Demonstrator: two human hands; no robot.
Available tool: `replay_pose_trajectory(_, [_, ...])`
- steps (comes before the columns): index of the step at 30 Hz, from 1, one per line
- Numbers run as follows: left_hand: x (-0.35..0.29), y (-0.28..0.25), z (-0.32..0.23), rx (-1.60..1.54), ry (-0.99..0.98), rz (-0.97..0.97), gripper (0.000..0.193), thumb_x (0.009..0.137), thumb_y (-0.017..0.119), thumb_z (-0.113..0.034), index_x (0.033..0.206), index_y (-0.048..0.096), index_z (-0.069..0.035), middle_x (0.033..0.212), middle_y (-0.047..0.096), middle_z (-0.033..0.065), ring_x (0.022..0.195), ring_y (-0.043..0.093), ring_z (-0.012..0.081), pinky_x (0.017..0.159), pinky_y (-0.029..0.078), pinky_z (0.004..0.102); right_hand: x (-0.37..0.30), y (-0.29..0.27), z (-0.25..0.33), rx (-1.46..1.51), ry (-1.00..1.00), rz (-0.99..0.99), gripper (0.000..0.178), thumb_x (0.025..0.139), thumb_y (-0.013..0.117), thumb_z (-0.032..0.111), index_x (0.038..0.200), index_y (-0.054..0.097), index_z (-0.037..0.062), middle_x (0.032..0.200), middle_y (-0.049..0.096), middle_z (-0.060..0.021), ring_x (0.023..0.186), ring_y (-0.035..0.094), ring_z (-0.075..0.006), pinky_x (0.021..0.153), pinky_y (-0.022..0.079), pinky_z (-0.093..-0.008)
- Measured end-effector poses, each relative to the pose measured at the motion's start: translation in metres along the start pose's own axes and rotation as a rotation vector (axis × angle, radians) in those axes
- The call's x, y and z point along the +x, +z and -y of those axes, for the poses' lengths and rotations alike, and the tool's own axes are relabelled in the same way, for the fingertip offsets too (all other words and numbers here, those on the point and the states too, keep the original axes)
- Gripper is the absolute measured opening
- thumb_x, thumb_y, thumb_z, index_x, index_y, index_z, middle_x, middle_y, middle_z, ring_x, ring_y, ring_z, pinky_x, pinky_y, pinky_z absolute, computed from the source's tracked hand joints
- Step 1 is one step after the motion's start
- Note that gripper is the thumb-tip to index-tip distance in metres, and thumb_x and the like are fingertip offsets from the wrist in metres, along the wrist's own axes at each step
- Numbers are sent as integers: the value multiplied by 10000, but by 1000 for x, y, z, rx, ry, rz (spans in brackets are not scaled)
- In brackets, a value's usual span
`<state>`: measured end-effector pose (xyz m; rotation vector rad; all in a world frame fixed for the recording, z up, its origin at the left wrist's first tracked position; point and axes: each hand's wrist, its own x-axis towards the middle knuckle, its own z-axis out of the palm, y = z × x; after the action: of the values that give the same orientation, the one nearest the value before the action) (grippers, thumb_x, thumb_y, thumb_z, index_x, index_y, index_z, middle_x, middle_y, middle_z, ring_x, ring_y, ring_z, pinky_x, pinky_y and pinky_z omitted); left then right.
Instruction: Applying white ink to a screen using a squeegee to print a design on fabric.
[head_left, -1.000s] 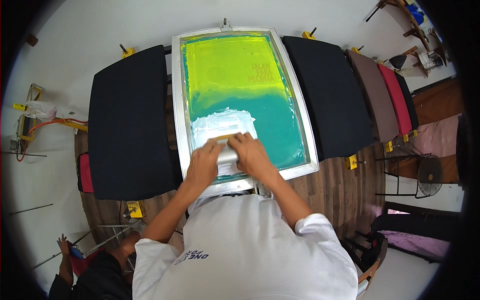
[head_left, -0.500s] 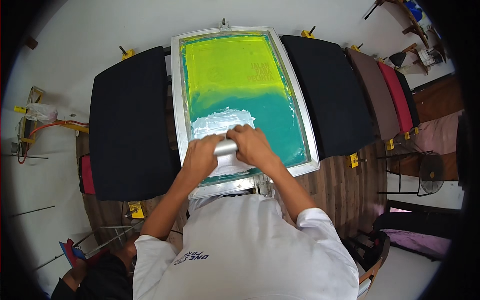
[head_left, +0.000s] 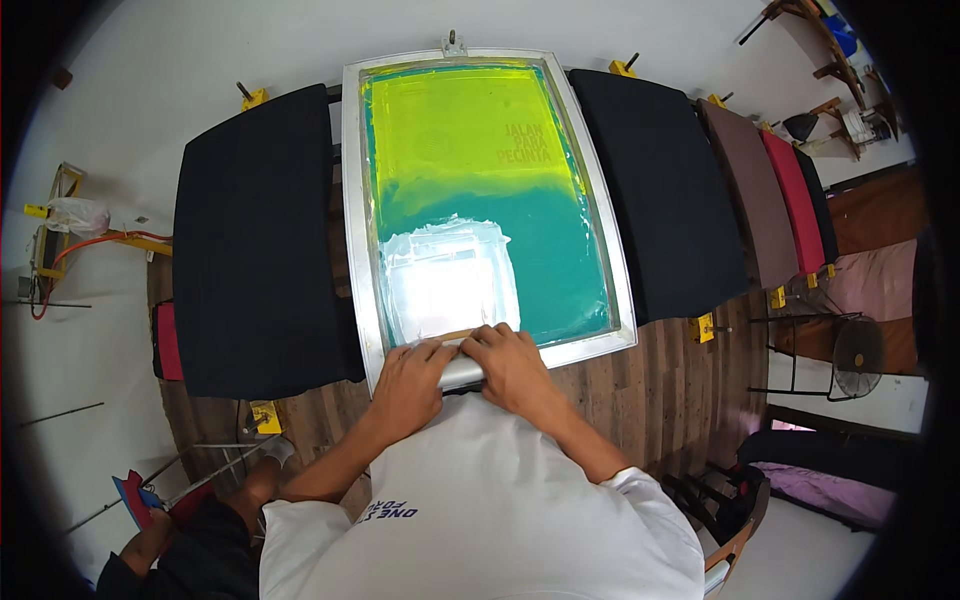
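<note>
A silver-handled squeegee [head_left: 462, 373] lies across the near end of a screen-printing frame [head_left: 618, 270], close against my shirt. My left hand [head_left: 408, 385] is wrapped round its left part, and my right hand [head_left: 512, 370] grips the right part, fingers curled over the top. Inside the metal rim the mesh [head_left: 555, 240] is teal, turning yellow-green toward the far end, with faint lettering at the far right. Just beyond my hands, a glossy patch of white ink [head_left: 445, 275] covers the near left of the mesh. The squeegee's blade is mostly hidden by my hands.
Black padded boards flank the frame at left [head_left: 255, 250] and right [head_left: 660, 190]. Brown [head_left: 755, 200] and red boards stand farther right. A fan [head_left: 858, 358] is at the right edge. Another person in dark clothing [head_left: 190, 550] is at the lower left.
Both hands have drawn the squeegee toward me, from over the white patch to the frame's near end. More of the white ink now shows, in a smooth, shiny block.
</note>
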<state>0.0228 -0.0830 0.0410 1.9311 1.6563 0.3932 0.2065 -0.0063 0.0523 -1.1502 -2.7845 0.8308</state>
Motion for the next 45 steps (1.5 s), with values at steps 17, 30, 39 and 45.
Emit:
replay_pose_trajectory(17, [2, 12, 11, 56, 31, -118, 559, 736, 617, 103, 1286, 579, 10, 1342, 558, 233, 1267, 544, 365, 1042, 404, 460, 5, 10, 1, 2, 24, -39, 617, 620, 724, -23, 1215, 614, 93, 1231, 592, -115, 1101, 569, -351, 867, 498, -453])
replay_pose_trajectory(30, [28, 32, 37, 74, 45, -249, 681, 692, 591, 166, 1355, 553, 16, 1421, 499, 266, 1340, 478, 407, 1072, 412, 482, 38, 23, -18, -47, -35, -180, 682, 611, 716, -53, 1276, 588, 27, 1306, 574, -162, 1199, 533, -359, 911, 514, -451])
replay_pose_trajectory(39, [44, -1, 23, 18, 52, -336, 673, 665, 601, 193, 1318, 578, 29, 1363, 554, 254, 1253, 543, 419, 1035, 454, 471, 54, 0, -15, -57, -43, -212, 543, 655, 704, -50, 1185, 635, 44, 1217, 618, -134, 1140, 569, -340, 833, 513, -458])
replay_pose_trajectory(45, [15, 11, 16, 33, 21, -167, 674, 679, 610, 160, 1336, 569, 16, 1387, 538, 260, 1288, 533, 397, 1070, 438, 462, 22, 25, -13, -97, -38, -169, 597, 645, 706, -13, 1229, 612, 70, 1263, 592, -131, 1174, 551, -350, 848, 513, -459])
